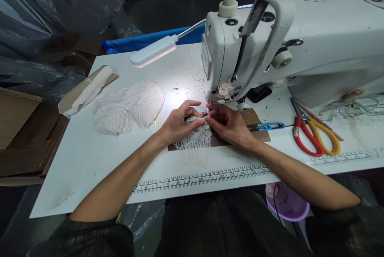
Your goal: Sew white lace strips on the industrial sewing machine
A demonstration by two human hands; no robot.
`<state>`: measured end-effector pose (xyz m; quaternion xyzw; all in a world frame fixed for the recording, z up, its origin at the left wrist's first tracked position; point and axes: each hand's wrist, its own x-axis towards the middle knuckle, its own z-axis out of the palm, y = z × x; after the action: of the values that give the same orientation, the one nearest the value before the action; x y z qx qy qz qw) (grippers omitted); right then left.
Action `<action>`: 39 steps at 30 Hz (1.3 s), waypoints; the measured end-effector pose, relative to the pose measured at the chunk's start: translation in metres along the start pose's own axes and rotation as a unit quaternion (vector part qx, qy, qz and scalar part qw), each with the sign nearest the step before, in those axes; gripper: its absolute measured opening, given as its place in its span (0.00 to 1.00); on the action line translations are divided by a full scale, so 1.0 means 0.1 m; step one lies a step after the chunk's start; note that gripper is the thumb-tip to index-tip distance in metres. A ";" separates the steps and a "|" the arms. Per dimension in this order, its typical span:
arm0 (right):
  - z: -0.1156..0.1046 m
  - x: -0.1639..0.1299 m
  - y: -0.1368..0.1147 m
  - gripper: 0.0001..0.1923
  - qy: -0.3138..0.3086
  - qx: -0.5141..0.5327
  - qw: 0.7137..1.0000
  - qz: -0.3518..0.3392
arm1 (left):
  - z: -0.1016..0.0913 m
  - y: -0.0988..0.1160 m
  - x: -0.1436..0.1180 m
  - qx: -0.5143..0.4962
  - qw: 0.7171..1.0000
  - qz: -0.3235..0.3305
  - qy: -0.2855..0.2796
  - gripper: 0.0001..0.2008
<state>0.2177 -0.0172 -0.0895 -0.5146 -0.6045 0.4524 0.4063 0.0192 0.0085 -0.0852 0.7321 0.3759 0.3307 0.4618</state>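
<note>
Okay, head view only: both hands meet at the middle of the white counter (pixel 90 157), just in front of the needle area of the white industrial sewing machine (pixel 300 45). Left hand (pixel 177 123) has its fingers curled and pinching the top edge of a small white lace piece (pixel 195 145); right hand (pixel 229 125) pinches the same edge from the other side, fingertips of the two hands nearly touching. A tiny reddish bit shows between the fingertips (too small to tell what it is). The lace piece fans out below the hands toward the printed ruler strip (pixel 204 177) along the counter's near edge, and lies partly on a brown cardboard sheet (pixel 255 119) under the right hand.

Left of the hands, apart from them, sits a loose pile of white lace pieces (pixel 129 107), lit by a white gooseneck lamp (pixel 154 51) that hangs above the counter. Further left, at the counter's far corner, is a cream fabric roll bound with a band (pixel 85 89).

Right of the right hand, a blue-handled thread snipper (pixel 267 126) lies on the counter, tip pointing at the hand. Beyond it are red-handled scissors (pixel 304 137) and yellow-handled scissors (pixel 325 137), lying crossed against each other. A lilac plastic basket (pixel 288 205) is below the counter edge, by the right forearm. Cardboard boxes (pixel 21 137) stand at far left.
</note>
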 end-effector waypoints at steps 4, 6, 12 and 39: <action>0.00 0.01 0.00 0.23 0.006 -0.001 1.000 0.011 | 0.00 -0.02 0.01 -0.015 1.000 -0.005 0.000 0.23; 0.01 0.01 0.00 0.23 0.010 0.002 1.000 0.015 | 0.00 -0.02 0.01 -0.016 1.000 -0.005 0.001 0.22; 0.01 0.01 -0.01 0.23 0.011 0.018 1.000 0.013 | 0.00 -0.02 0.01 -0.014 1.000 -0.002 -0.006 0.22; 0.00 0.01 -0.01 0.23 0.002 0.012 1.000 0.014 | -0.02 -0.04 0.02 -0.036 0.999 0.012 -0.011 0.24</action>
<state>0.2172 -0.0163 -0.0881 -0.5195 -0.5907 0.4640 0.4073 0.0177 0.0117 -0.0885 0.7232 0.3501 0.3410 0.4880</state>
